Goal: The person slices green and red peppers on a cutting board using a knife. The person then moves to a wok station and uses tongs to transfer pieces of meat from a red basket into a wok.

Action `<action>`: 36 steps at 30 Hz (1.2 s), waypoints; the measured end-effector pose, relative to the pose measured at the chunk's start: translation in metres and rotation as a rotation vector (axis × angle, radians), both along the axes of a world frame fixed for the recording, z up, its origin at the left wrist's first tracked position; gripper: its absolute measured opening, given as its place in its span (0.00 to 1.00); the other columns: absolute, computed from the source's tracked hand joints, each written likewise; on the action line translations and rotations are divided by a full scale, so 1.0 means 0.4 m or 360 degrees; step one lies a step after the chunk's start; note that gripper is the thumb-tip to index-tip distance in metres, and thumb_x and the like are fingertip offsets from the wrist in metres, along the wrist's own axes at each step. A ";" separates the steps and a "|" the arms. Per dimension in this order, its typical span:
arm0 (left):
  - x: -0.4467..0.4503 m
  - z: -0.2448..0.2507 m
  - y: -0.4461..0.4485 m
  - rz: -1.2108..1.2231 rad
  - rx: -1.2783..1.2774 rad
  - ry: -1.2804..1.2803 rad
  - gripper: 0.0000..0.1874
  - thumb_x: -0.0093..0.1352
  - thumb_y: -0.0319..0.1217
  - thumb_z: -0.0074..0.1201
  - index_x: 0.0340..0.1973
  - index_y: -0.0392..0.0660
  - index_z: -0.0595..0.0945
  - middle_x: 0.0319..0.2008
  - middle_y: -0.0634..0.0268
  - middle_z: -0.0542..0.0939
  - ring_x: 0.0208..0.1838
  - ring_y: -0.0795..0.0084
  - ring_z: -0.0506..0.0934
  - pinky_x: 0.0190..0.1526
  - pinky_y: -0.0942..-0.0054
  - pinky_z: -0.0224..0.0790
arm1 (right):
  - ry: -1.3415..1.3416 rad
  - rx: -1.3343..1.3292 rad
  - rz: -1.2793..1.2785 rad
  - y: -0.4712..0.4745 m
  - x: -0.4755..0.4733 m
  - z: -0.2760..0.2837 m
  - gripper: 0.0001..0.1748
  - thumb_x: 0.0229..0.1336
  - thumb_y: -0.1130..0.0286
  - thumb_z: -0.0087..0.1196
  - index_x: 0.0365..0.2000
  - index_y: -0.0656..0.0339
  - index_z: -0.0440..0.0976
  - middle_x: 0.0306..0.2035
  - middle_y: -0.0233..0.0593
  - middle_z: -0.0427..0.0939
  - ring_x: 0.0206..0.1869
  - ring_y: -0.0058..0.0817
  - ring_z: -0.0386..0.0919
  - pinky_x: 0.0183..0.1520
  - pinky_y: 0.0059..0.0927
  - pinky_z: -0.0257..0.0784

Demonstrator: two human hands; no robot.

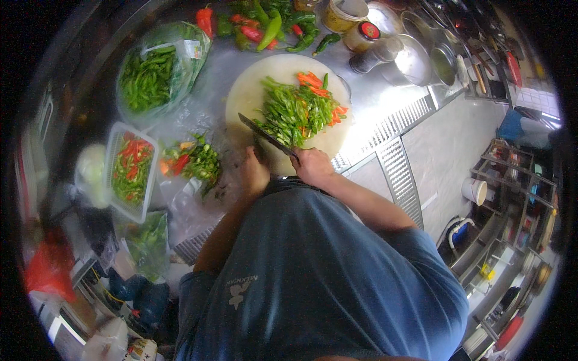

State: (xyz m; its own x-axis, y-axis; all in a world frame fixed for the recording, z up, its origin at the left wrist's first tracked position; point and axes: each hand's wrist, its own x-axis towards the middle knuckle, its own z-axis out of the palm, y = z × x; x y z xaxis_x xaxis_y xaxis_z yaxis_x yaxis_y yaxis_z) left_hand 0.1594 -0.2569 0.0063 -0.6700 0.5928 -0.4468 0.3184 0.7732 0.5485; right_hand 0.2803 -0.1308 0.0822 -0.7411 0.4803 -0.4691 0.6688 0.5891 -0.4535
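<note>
My right hand [313,166] is closed around the handle of a kitchen knife [270,136], whose dark blade points up and left over the near part of a round white cutting board [244,85]. Sliced green peppers [293,108] lie heaped on the board beyond the blade, with orange-red pepper strips [312,82] at the heap's far and right sides. My left hand [256,171] is at the board's near left edge, blurred; its fingers are partly hidden, and whether it holds anything cannot be told. Left of it lies a pile of cut pepper pieces [198,162] on the metal table.
A white plastic basket [152,180] of sliced peppers and a plastic bag [194,67] of green peppers stand left. Whole peppers [271,31] lie beyond the board. Jars [361,36], a dark-bodied bottle [370,58] and metal pots [413,63] stand at the far right.
</note>
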 end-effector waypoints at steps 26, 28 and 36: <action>-0.010 -0.082 -0.032 -0.0009 0.0197 0.0126 0.23 0.58 0.22 0.51 0.50 0.31 0.71 0.35 0.37 0.78 0.42 0.41 0.76 0.43 0.52 0.67 | -0.0002 -0.0026 0.0079 -0.025 -0.034 -0.011 0.12 0.58 0.64 0.45 0.37 0.59 0.72 0.26 0.55 0.77 0.32 0.52 0.77 0.38 0.52 0.71; -0.010 -0.077 -0.031 0.0006 0.0238 0.0271 0.20 0.60 0.23 0.49 0.48 0.31 0.73 0.36 0.37 0.78 0.43 0.41 0.76 0.44 0.53 0.68 | 0.0078 0.0025 0.0042 -0.027 -0.041 -0.012 0.12 0.58 0.64 0.45 0.37 0.59 0.72 0.26 0.55 0.77 0.32 0.52 0.77 0.38 0.52 0.71; -0.013 -0.056 -0.024 0.0055 0.0353 0.0124 0.12 0.62 0.28 0.52 0.40 0.36 0.78 0.34 0.45 0.80 0.40 0.45 0.78 0.42 0.57 0.69 | -0.0026 -0.0073 0.0050 -0.021 -0.053 -0.007 0.13 0.59 0.63 0.45 0.37 0.60 0.71 0.26 0.57 0.77 0.32 0.53 0.77 0.38 0.51 0.72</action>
